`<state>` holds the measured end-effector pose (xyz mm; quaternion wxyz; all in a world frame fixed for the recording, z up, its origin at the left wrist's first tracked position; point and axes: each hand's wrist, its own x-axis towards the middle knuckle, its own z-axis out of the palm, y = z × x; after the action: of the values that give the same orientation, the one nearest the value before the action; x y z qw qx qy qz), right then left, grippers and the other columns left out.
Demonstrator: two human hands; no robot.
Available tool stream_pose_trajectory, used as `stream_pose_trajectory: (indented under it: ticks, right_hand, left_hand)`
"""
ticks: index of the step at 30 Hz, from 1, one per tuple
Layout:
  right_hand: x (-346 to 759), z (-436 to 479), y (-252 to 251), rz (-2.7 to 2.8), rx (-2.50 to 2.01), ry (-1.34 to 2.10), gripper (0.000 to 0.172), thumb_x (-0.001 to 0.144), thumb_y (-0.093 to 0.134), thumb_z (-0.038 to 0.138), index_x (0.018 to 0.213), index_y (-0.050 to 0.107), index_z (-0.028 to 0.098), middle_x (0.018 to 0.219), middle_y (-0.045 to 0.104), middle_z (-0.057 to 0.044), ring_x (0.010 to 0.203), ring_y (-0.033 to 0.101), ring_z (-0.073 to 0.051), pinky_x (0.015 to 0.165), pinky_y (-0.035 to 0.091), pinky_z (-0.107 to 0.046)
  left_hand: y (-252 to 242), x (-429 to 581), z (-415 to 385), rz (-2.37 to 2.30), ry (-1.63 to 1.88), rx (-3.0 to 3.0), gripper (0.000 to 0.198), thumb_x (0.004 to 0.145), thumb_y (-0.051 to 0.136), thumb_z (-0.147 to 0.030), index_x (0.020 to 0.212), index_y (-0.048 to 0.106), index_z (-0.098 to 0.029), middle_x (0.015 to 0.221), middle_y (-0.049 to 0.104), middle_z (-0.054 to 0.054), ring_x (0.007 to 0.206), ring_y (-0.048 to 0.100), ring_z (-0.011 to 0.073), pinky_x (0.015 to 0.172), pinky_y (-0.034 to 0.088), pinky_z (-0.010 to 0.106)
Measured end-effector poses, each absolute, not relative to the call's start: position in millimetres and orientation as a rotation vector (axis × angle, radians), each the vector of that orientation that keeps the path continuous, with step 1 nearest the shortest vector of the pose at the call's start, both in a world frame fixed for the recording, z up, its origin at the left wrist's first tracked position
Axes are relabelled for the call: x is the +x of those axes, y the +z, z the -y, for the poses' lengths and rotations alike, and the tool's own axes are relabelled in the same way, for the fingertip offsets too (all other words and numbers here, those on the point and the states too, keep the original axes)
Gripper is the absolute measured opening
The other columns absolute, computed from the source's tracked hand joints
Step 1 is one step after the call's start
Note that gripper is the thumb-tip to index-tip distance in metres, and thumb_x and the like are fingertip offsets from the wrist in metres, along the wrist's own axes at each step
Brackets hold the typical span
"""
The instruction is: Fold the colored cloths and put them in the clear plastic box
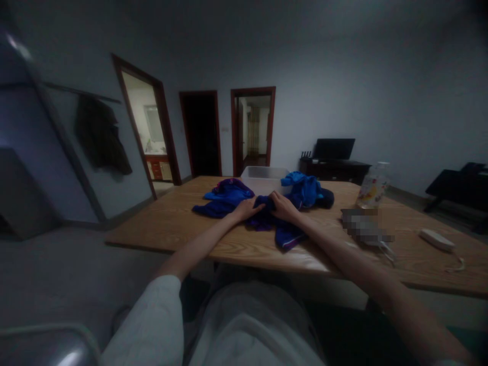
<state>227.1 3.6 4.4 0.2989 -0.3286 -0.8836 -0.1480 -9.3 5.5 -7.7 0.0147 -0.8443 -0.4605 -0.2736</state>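
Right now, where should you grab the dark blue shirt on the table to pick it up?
Probably at the bunched middle of the dark blue garment, coming from the near table edge. Both the left hand and right hand already rest there, where the cloth is heaped and gives folds to pinch. Its flat ends spread left and hang toward the wooden table edge, harder to gather.

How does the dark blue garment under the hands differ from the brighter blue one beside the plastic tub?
The dark blue garment is navy-purple and lies spread low across the table; the bright blue garment is lighter and bunched in a heap. Both the left hand and the right hand rest on the dark one, while no hand touches the bright one, which lies against the plastic tub. Both are crumpled cloth.
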Motion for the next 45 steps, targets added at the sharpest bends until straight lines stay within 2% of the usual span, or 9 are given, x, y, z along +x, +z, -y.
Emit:
stream_pose_trajectory:
  ticks: [7,34,45]
  right_hand:
    - [227.0,-3.3,3.4,2.340,-0.851,-0.397,0.038,0.079,0.065,0.016,0.113,0.048,0.019,0.111,0.056,-0.010,0.097,0.060,-0.026,0.084,0.050,-0.035]
    - [223.9,-8.6,-4.0,2.322,-0.840,-0.377,0.032,0.083,0.065,0.022,0.109,0.047,0.020,0.107,0.055,-0.010,0.095,0.060,-0.027,0.083,0.050,-0.035]
    - [225.6,-10.1,-2.9,2.330,-0.844,-0.354,0.037,0.078,0.064,0.016,0.111,0.048,0.020,0.108,0.056,-0.010,0.095,0.060,-0.026,0.084,0.050,-0.035]
  left_hand:
    - [-7.9,-8.9,-6.0,1.451,-0.853,-2.625,0.062,0.102,0.042,-0.068,0.128,0.060,-0.014,0.114,0.075,0.016,0.108,0.073,0.0307,0.089,0.054,0.035]
    - [-11.9,-10.0,-8.2,1.451,-0.788,-2.608,0.068,0.101,0.038,-0.073,0.130,0.058,-0.014,0.111,0.074,0.015,0.105,0.073,0.0310,0.089,0.053,0.036]
    - [-10.8,-5.8,-7.2,1.497,-0.827,-2.627,0.065,0.101,0.041,-0.070,0.130,0.058,-0.015,0.115,0.074,0.016,0.105,0.073,0.0316,0.090,0.054,0.036]
